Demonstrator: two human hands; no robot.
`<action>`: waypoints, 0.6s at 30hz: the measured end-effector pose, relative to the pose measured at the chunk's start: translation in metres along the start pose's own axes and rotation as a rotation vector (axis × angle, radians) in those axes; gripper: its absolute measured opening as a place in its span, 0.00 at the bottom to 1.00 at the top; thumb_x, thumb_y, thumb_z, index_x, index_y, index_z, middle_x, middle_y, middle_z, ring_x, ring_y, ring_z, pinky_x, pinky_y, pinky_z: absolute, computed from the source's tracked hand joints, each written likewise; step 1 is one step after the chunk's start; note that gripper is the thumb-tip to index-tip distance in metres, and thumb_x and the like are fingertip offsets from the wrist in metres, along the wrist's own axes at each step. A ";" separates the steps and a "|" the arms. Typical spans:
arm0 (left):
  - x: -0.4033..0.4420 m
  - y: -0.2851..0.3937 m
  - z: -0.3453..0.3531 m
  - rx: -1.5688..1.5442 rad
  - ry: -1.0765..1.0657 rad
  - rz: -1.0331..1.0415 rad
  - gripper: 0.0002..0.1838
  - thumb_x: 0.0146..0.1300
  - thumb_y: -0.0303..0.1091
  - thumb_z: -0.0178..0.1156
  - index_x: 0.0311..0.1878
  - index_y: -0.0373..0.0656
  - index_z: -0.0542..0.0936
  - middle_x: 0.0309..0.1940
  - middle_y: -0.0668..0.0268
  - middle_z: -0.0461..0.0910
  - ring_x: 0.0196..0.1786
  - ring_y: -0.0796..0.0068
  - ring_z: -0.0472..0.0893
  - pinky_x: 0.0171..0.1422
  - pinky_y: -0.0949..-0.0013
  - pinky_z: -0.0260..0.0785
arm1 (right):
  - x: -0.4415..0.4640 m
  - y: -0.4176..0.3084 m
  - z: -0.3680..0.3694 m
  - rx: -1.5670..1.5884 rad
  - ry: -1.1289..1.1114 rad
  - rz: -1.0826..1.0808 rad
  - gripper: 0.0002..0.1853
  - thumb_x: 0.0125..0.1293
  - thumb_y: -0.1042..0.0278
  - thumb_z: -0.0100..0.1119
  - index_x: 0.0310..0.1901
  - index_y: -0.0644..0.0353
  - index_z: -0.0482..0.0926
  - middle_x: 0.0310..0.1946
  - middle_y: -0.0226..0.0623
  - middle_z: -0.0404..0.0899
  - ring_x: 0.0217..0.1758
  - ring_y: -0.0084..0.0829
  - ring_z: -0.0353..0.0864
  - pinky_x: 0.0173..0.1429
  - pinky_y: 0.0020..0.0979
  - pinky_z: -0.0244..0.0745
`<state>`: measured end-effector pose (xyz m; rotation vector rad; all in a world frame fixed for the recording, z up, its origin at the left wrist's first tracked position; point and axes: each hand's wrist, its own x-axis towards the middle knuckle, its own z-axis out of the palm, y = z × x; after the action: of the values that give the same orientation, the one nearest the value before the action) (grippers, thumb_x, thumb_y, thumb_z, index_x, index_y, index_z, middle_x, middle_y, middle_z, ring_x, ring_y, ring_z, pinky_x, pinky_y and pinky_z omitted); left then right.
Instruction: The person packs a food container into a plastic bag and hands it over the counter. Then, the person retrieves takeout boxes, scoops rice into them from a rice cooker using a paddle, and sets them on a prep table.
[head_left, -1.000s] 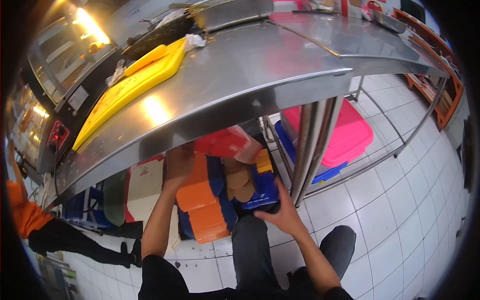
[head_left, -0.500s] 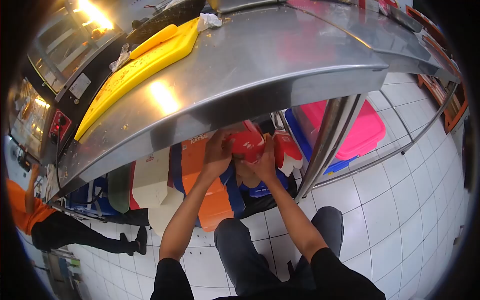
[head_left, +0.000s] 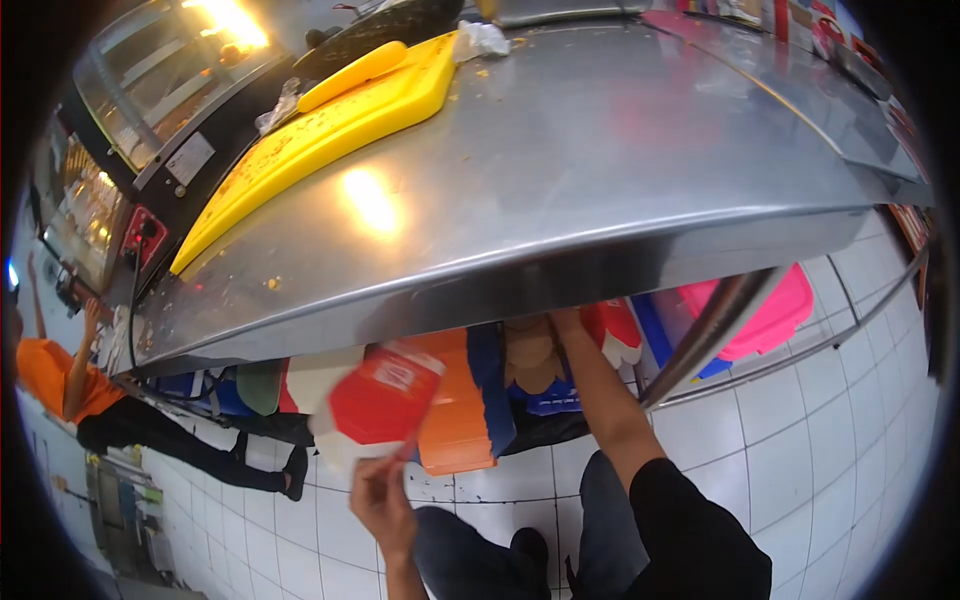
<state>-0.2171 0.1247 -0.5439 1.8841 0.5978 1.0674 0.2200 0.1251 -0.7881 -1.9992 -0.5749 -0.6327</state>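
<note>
My left hand (head_left: 384, 508) pinches the lower edge of a red and white carton (head_left: 388, 398), which hangs tilted in front of the table's underside. My right hand (head_left: 568, 322) reaches under the steel table (head_left: 560, 150), its fingers hidden by the table edge. Beside that hand are brown carton pieces (head_left: 532, 355) and, on its other side, another red and white carton (head_left: 612, 330). Orange cartons (head_left: 455, 430) and dark blue ones (head_left: 493, 390) stand between my two hands. A blue package (head_left: 550, 400) lies below the brown pieces.
A yellow cutting board (head_left: 330, 140) with a yellow-handled tool (head_left: 352, 76) lies on the table. A table leg (head_left: 715, 335) and a pink-lidded box (head_left: 770, 315) are at the right. Another person in orange (head_left: 62, 378) stands at the left, by a lit glass cabinet (head_left: 165, 75).
My left hand has drawn the red and white carton down and left, away from my right hand. My right hand has let go of it and moved further under the table.
</note>
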 end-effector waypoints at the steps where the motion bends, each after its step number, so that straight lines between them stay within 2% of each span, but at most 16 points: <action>1: -0.011 -0.006 0.000 -0.026 0.034 -0.067 0.05 0.63 0.17 0.59 0.42 0.33 0.76 0.37 0.66 0.74 0.43 0.79 0.75 0.50 0.77 0.68 | 0.008 0.007 0.009 -0.034 -0.007 0.010 0.47 0.51 0.51 0.70 0.67 0.67 0.58 0.61 0.56 0.64 0.64 0.50 0.66 0.66 0.46 0.62; 3: -0.025 -0.016 -0.001 -0.093 0.103 -0.214 0.05 0.62 0.14 0.58 0.40 0.31 0.76 0.35 0.66 0.75 0.41 0.81 0.77 0.47 0.79 0.69 | 0.018 0.016 0.021 -0.079 -0.014 0.035 0.46 0.53 0.51 0.69 0.67 0.66 0.58 0.62 0.56 0.63 0.65 0.51 0.64 0.67 0.48 0.60; 7: -0.056 -0.045 -0.024 0.042 0.047 -0.249 0.05 0.61 0.16 0.62 0.39 0.31 0.77 0.35 0.64 0.78 0.38 0.79 0.80 0.46 0.77 0.72 | 0.022 0.022 0.021 -0.179 -0.033 0.089 0.44 0.55 0.49 0.66 0.68 0.65 0.59 0.64 0.58 0.61 0.68 0.53 0.61 0.68 0.52 0.57; 12: -0.087 -0.065 -0.035 0.068 -0.013 -0.285 0.05 0.61 0.15 0.62 0.38 0.32 0.77 0.34 0.62 0.79 0.37 0.78 0.81 0.46 0.77 0.74 | -0.014 0.013 -0.012 -0.400 0.080 0.105 0.42 0.58 0.47 0.61 0.68 0.63 0.59 0.67 0.60 0.58 0.71 0.55 0.58 0.69 0.58 0.54; 14: -0.091 -0.075 -0.036 0.165 -0.059 -0.260 0.04 0.61 0.17 0.62 0.39 0.32 0.79 0.34 0.62 0.78 0.37 0.76 0.82 0.45 0.76 0.75 | -0.038 0.006 -0.042 -0.586 0.020 0.232 0.41 0.59 0.47 0.60 0.69 0.62 0.60 0.68 0.61 0.57 0.72 0.56 0.56 0.69 0.60 0.52; 16: -0.080 -0.066 -0.028 0.250 -0.071 -0.234 0.04 0.62 0.18 0.61 0.40 0.32 0.79 0.34 0.62 0.79 0.38 0.76 0.82 0.44 0.75 0.75 | -0.069 -0.001 -0.065 -0.764 -0.170 0.398 0.40 0.60 0.50 0.59 0.70 0.62 0.58 0.69 0.62 0.55 0.73 0.60 0.52 0.69 0.64 0.50; 18: -0.076 -0.072 -0.020 0.171 -0.031 -0.224 0.04 0.62 0.18 0.61 0.40 0.32 0.79 0.34 0.62 0.78 0.37 0.77 0.82 0.44 0.75 0.75 | -0.083 0.018 -0.079 -0.711 -0.410 0.593 0.39 0.61 0.55 0.58 0.71 0.61 0.56 0.70 0.63 0.52 0.74 0.63 0.49 0.67 0.67 0.50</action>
<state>-0.2732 0.1151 -0.6341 1.9218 0.8827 0.8634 0.1524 0.0357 -0.8174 -2.8262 0.0651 -0.0372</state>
